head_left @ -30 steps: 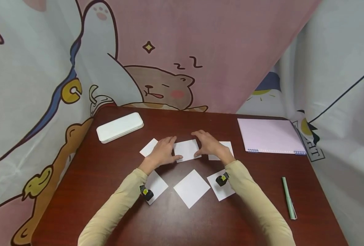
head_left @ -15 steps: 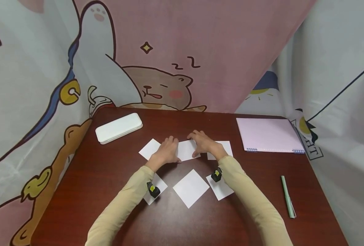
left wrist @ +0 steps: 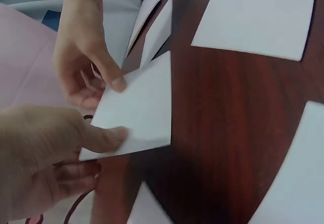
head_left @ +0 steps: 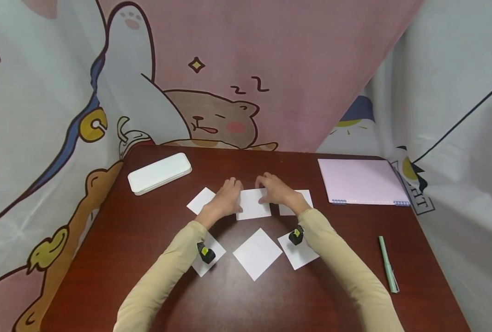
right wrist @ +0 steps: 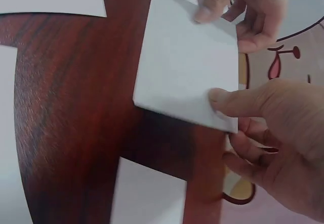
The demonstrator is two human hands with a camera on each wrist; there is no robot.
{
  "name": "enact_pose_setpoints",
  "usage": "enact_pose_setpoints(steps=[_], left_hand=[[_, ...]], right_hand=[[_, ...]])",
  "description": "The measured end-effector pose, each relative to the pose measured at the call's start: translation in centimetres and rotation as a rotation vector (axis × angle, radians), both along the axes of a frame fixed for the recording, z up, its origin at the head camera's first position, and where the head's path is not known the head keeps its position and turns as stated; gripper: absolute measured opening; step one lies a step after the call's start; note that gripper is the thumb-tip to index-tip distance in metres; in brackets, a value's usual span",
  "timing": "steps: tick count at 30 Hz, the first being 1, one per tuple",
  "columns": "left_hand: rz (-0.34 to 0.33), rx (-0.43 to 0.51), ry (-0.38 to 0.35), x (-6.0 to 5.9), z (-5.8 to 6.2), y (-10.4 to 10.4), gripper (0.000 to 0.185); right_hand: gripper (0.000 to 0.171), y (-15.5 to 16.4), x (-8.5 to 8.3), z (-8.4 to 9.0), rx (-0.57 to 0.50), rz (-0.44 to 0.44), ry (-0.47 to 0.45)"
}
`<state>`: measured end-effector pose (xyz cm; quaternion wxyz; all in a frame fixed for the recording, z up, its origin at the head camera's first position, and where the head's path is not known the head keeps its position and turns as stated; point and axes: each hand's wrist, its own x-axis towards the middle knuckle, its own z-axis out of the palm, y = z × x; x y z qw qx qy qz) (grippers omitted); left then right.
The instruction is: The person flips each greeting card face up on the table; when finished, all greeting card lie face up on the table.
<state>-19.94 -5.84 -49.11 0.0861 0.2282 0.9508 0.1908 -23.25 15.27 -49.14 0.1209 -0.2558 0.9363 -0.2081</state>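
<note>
A white paper square (head_left: pixel 253 205) lies mid-table between my two hands. My left hand (head_left: pixel 228 196) pinches its left side, and in the left wrist view the thumb (left wrist: pixel 104 137) lies on top of the sheet (left wrist: pixel 142 107) with the fingers curled beneath. My right hand (head_left: pixel 271 190) pinches the right side the same way. The right wrist view has its thumb (right wrist: pixel 228 101) on the paper (right wrist: pixel 185 79) and the fingers under the edge. That held edge sits a little off the dark wooden table (head_left: pixel 146 221).
Several more white paper squares lie around: one at the left (head_left: pixel 200 199), one at the right (head_left: pixel 303 197), one in front (head_left: pixel 257 252). A white case (head_left: pixel 159 172) sits back left, a pink notebook (head_left: pixel 360 181) back right, and a green pen (head_left: pixel 388 264) near the right edge.
Both hands have slid from the paper's near corners toward its far part and come closer together. The sheet has shifted slightly, and its held edge is now pinched.
</note>
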Motion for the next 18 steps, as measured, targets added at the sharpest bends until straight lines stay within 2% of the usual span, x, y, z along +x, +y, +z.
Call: enact_pose_setpoints(steps=[6, 9, 11, 14, 18], left_hand=[[-0.024, 0.215, 0.062, -0.5, 1.9, -1.7, 0.017], [-0.043, 0.282, 0.087, -0.6, 2.9, -2.5, 0.009], [-0.066, 0.292, 0.105, -0.6, 3.2, -2.9, 0.008], [-0.103, 0.275, 0.117, -0.7, 2.9, -3.2, 0.008], [-0.134, 0.246, 0.127, -0.7, 1.6, -3.0, 0.005]], right_hand=[[0.014, 1.1, 0.6, 2.0, -0.146, 0.055, 0.154], [0.007, 1.3, 1.2, 2.9, -0.197, 0.092, 0.238], [0.005, 1.4, 1.6, 3.1, -0.206, 0.108, 0.281], [0.007, 1.5, 2.4, 3.0, -0.183, 0.119, 0.310], [0.008, 1.6, 3.2, 2.4, -0.144, 0.112, 0.292]])
